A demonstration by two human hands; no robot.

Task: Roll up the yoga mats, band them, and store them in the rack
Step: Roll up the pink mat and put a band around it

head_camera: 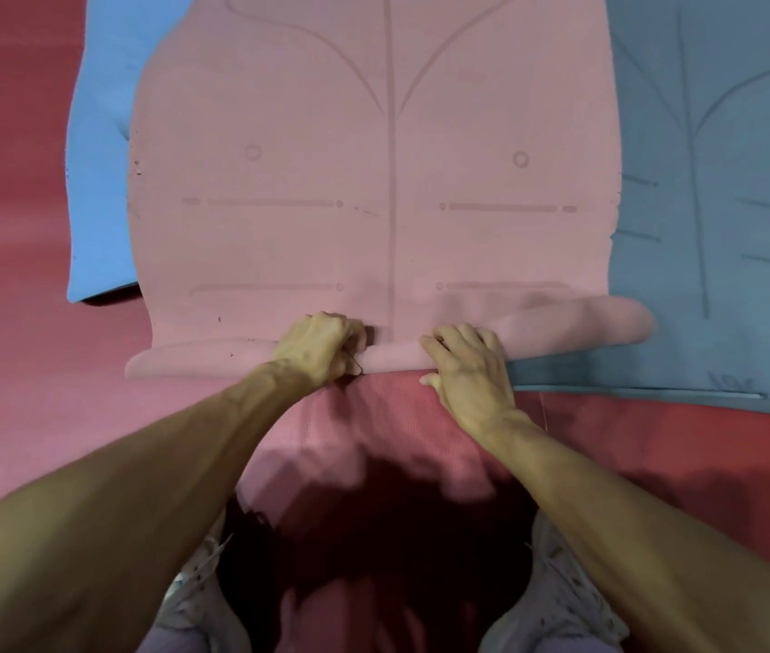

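Pink mat [387, 205]: I log it flat on the floor, its near end wound into a thin roll. Left hand [321, 348], right hand [465, 369]: close but apart, both curled over the roll's middle. Blue mat [100, 181]: partly under its left edge. Grey mat [713, 205]: under its right edge. Red flooring [20, 228]: beneath everything.

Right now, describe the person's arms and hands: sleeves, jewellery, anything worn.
The left forearm and right forearm are bare to the frame edge, no sleeves in view. The left hand and right hand wear no gloves, and neither wrist shows a watch or bracelet. No rings are visible on the fingers.
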